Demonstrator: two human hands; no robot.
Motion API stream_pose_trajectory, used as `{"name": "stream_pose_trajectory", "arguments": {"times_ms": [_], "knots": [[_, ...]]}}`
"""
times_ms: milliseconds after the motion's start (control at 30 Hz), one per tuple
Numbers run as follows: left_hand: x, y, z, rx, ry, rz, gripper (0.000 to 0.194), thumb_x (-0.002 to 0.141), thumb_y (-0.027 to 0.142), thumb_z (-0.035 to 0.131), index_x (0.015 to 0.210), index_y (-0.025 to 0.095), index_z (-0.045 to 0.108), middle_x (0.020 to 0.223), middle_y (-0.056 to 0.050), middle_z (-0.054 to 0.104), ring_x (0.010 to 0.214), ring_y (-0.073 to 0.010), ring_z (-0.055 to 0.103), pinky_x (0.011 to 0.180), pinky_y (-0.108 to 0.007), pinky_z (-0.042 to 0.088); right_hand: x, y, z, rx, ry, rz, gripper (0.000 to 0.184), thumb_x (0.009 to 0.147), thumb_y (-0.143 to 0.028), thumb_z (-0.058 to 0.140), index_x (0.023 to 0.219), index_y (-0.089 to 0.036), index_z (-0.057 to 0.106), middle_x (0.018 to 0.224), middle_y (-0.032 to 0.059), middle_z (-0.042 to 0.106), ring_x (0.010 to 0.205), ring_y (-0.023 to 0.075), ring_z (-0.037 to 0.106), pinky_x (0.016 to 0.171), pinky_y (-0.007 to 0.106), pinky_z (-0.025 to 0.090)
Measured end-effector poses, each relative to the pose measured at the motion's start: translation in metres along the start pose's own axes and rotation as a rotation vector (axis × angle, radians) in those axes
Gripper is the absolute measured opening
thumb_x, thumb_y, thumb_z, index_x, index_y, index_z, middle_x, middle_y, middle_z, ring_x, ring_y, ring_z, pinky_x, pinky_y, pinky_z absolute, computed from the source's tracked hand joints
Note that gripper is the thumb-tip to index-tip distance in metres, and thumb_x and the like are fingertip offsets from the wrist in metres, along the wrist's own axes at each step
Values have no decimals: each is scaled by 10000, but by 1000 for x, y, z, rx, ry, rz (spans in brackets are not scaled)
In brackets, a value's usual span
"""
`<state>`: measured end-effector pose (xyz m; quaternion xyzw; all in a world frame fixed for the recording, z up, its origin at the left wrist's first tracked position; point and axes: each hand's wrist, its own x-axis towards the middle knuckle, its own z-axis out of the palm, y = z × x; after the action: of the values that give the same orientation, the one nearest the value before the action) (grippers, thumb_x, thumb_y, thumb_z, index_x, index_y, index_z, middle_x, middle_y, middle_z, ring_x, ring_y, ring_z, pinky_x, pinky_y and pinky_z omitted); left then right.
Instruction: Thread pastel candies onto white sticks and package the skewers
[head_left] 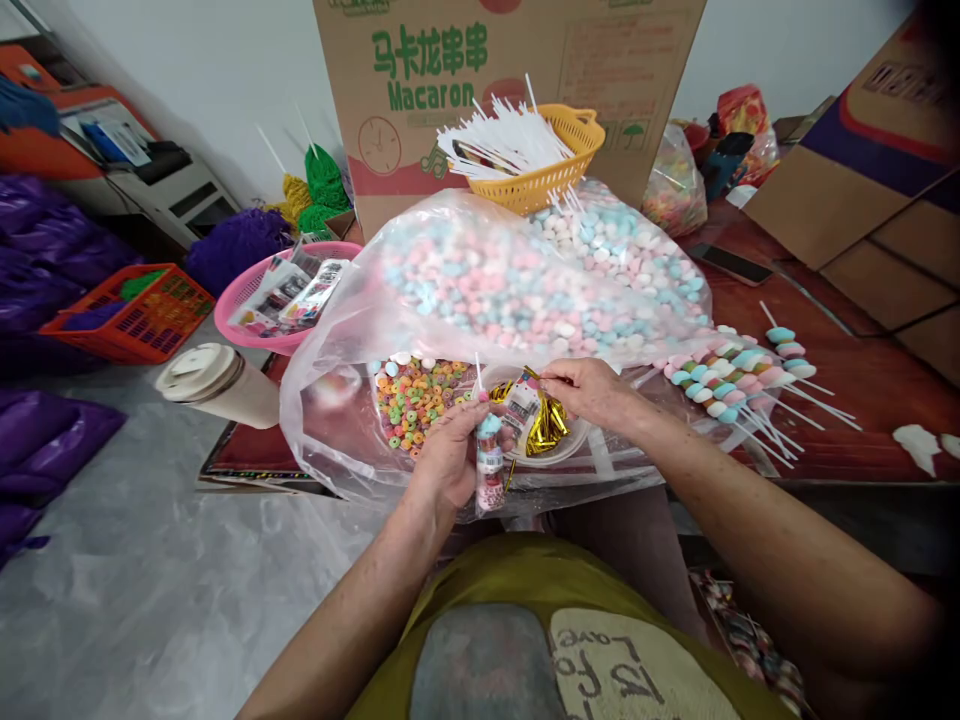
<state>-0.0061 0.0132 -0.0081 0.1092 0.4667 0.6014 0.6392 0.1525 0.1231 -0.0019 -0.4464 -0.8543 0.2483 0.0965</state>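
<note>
My left hand (450, 450) is closed around a bagged marshmallow skewer (490, 470), its white stick pointing up and its printed clear wrapper hanging down. To the right, my right hand (596, 392) pinches the end of a gold twist tie (532, 373). Below those fingers is a round translucent bowl (576, 448) with a bundle of gold ties (549, 425) and a printed packet (521, 408) in it. Ring-shaped cereal (420, 400) in several colours lies left of the bowl. A large clear bag of pastel marshmallows (480, 270) spreads behind both hands.
Finished-looking skewers (727, 375) lie at the right, near a phone (731, 264). A yellow basket of white sticks (525, 185) stands before a cardboard box (420, 110). At left are a pink basket of wrappers (229, 312) and a lidded cup (232, 388).
</note>
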Motion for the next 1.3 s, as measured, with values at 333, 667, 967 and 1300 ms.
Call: {"name": "stream_pose_trajectory", "arguments": {"times_ms": [333,667,967,1300], "knots": [[-16,27,-34,43,90,124,144,617,198,664,715,117,596,652,-10,656,507,-126,610,469,-237,522,-57,-43,13,-427,-23,-477,410,864,-116,369,1252,-181,485,1052,104,602,818,191,574,669,290,440],[-39,9,-33,107,41,63,226,575,220,747,742,120,634,636,-18,669,457,-132,597,421,-230,467,-82,-41,44,-205,-138,-461,260,853,-99,399,1014,-120,602,796,84,635,691,150,587,596,245,457],[-40,-19,2,138,-212,34,172,593,235,760,734,148,715,655,-30,684,518,-109,590,472,-201,429,-92,-27,10,430,-71,5,532,880,-168,326,1400,-106,230,868,81,643,666,139,610,595,246,491],[-33,-29,20,-11,-159,11,185,519,174,794,681,151,708,638,-12,685,521,-92,583,518,-202,454,-86,-58,5,-81,-185,145,745,746,-33,409,1432,-37,117,832,168,678,699,231,627,547,273,370]]}}
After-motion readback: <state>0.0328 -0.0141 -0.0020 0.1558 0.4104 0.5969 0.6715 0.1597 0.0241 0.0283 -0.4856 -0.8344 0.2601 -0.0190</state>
